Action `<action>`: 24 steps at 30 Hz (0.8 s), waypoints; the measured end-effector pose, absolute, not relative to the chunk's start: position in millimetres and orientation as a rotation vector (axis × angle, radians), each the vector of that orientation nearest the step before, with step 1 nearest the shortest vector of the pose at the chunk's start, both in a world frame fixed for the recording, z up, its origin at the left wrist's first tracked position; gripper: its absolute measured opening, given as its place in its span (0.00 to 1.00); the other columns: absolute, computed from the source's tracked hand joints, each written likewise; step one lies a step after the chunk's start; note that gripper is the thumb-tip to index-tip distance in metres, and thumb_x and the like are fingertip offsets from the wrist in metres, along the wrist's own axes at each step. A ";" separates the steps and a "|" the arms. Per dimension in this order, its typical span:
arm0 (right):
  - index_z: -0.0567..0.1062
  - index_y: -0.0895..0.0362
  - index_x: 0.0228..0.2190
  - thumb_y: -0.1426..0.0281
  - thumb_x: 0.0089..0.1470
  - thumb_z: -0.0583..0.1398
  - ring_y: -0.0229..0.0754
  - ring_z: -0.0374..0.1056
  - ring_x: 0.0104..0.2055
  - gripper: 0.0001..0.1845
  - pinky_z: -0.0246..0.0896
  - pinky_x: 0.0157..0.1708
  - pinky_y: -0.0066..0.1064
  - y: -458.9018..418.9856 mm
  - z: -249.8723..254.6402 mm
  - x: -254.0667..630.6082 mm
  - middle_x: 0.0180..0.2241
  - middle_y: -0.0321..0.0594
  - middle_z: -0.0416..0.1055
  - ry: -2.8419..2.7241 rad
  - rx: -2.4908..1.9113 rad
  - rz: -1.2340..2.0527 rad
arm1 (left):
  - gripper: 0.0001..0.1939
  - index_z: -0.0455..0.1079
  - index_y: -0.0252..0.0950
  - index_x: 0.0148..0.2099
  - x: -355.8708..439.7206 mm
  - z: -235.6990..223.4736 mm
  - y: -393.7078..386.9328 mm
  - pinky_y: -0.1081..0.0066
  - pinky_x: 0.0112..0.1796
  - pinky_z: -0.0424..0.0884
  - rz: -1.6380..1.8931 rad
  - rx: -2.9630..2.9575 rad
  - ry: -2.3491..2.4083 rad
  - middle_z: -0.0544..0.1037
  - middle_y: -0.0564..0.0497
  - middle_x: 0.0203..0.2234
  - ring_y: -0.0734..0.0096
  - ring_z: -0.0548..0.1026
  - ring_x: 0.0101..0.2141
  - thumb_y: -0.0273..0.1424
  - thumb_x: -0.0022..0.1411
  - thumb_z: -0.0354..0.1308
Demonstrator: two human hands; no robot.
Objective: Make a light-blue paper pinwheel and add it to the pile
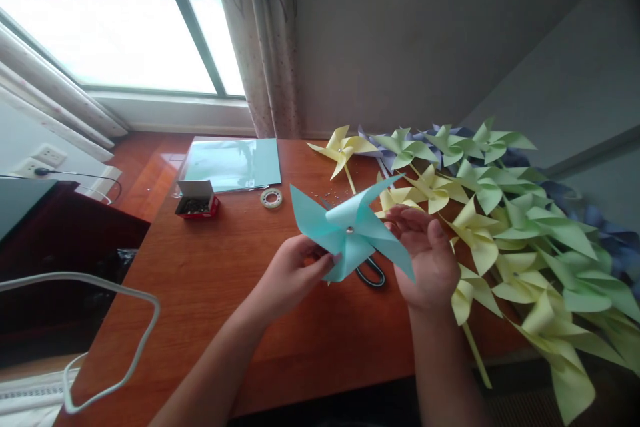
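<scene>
A turquoise paper pinwheel (357,220) with a round metal pin head at its centre is held up over the table. My left hand (300,263) is closed on its lower left edge, thumb in front and fingers behind. Palm up, my right hand (425,257) lies open beside the pinwheel's right blade, its fingers stretched out and holding nothing that I can see. Whether it touches the blade I cannot tell. Below the pinwheel, the dark handle of a pair of scissors (373,275) shows on the table; the rest is hidden.
On the brown table (210,320) stand an open red box (197,203) of small metal pieces and a tape roll (271,198). Behind them lie turquoise paper sheets (267,163), partly in clear plastic. Several yellow, green and purple pinwheels (487,187) crowd the right side. A white cable loop (145,340) crosses the left.
</scene>
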State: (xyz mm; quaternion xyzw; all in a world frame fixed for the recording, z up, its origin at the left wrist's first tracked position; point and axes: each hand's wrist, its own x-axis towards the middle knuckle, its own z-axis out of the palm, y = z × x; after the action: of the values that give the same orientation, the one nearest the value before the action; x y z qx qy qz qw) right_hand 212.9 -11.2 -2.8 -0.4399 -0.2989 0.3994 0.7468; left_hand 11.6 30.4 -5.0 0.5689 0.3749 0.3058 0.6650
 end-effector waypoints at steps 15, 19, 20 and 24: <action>0.82 0.52 0.31 0.55 0.58 0.65 0.40 0.70 0.29 0.15 0.66 0.31 0.31 -15.8 3.3 171.6 0.26 0.36 0.76 -1.095 -1.152 1.566 | 0.10 0.73 0.34 0.31 15.8 1.4 30.1 0.73 0.25 0.68 0.908 0.696 0.803 0.76 0.52 0.23 0.72 0.72 0.22 0.33 0.56 0.70; 0.82 0.56 0.30 0.55 0.54 0.68 0.38 0.67 0.25 0.16 0.63 0.28 0.30 -15.1 -6.1 170.4 0.22 0.36 0.74 -0.976 -1.130 1.551 | 0.11 0.74 0.32 0.32 16.4 7.6 30.4 0.72 0.27 0.70 0.938 0.693 0.833 0.77 0.50 0.25 0.71 0.72 0.25 0.34 0.54 0.71; 0.82 0.57 0.30 0.55 0.54 0.68 0.38 0.67 0.25 0.16 0.63 0.28 0.30 -14.9 -8.1 170.1 0.22 0.37 0.74 -0.945 -1.129 1.537 | 0.10 0.75 0.32 0.32 16.3 9.1 30.8 0.72 0.28 0.70 0.932 0.701 0.820 0.77 0.49 0.26 0.70 0.73 0.26 0.33 0.54 0.70; 0.81 0.56 0.27 0.56 0.49 0.71 0.39 0.66 0.24 0.16 0.62 0.25 0.31 -14.2 -8.4 167.3 0.23 0.38 0.73 -0.817 -1.104 1.399 | 0.10 0.78 0.34 0.38 13.6 7.9 34.4 0.72 0.34 0.68 0.932 0.819 0.844 0.80 0.48 0.30 0.67 0.73 0.31 0.28 0.50 0.66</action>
State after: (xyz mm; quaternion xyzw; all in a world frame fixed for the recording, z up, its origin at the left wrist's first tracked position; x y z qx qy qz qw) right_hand 167.3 -14.2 -8.4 -0.4677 -0.3460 0.5929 0.5568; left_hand 13.6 34.4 7.9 0.3723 0.3836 0.4237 0.7312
